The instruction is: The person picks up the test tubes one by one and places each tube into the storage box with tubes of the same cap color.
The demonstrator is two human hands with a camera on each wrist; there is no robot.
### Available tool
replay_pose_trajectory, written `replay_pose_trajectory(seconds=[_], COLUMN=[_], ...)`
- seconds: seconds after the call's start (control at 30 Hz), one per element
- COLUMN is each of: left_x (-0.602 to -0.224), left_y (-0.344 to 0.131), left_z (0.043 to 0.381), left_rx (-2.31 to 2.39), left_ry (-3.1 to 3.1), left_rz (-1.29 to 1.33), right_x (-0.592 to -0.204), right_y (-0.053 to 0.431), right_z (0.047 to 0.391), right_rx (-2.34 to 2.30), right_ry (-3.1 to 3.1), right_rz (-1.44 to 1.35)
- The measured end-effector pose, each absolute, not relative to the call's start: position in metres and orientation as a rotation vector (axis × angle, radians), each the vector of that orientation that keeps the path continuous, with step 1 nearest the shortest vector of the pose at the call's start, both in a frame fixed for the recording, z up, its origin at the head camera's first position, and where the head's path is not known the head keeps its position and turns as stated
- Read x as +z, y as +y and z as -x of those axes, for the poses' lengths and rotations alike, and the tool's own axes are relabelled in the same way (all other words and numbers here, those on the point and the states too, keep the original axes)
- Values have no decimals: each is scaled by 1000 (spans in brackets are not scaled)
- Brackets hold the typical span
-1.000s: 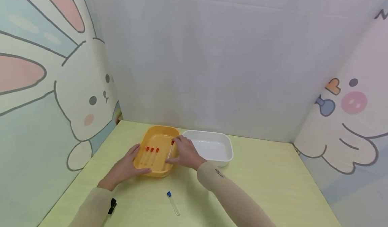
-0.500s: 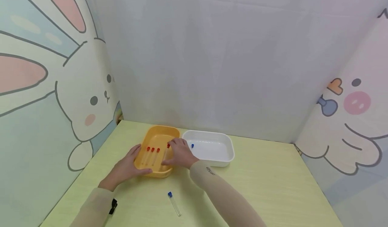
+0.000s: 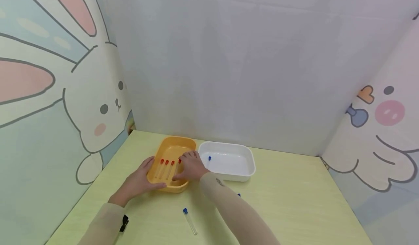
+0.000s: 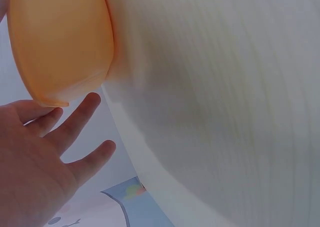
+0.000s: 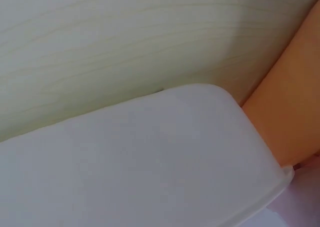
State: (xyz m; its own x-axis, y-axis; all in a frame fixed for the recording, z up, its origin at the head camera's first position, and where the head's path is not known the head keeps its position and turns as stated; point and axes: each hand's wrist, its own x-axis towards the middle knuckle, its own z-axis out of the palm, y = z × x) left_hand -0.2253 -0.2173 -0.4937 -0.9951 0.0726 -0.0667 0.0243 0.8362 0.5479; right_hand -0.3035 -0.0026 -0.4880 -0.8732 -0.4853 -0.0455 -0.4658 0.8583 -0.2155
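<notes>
My left hand rests at the near left corner of a yellow tray, thumb along its front rim. In the left wrist view, the fingers are spread and fairly straight beside the tray's rim. Inside the tray, my right hand holds a red-capped test tube between fingers and thumb, partly covering it. Three more test tubes with red caps lie side by side to its left. The right wrist view shows mostly tray walls, with only a blurred bit of hand at the lower right.
A white tray stands right beside the yellow one, with a blue-capped tube inside. Another blue-capped tube lies on the table in front. A blue cap peeks out behind the right forearm. A pale curtain backs the table.
My right hand has moved left with the red-capped test tube, towards the row of three. Blue caps in the white tray and behind the forearm have come into view. The left hand stays put.
</notes>
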Motion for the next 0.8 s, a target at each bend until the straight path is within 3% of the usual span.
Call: replay_pose_trajectory(seconds=[0.8], left_x=[-495], left_y=[-220], left_z=[226], left_rx=[849], left_ry=[2974], left_rz=[-135], right_x=[-496], right_y=[-19], right_z=[311], right_rx=[26], right_ry=[2982], right_rz=[758])
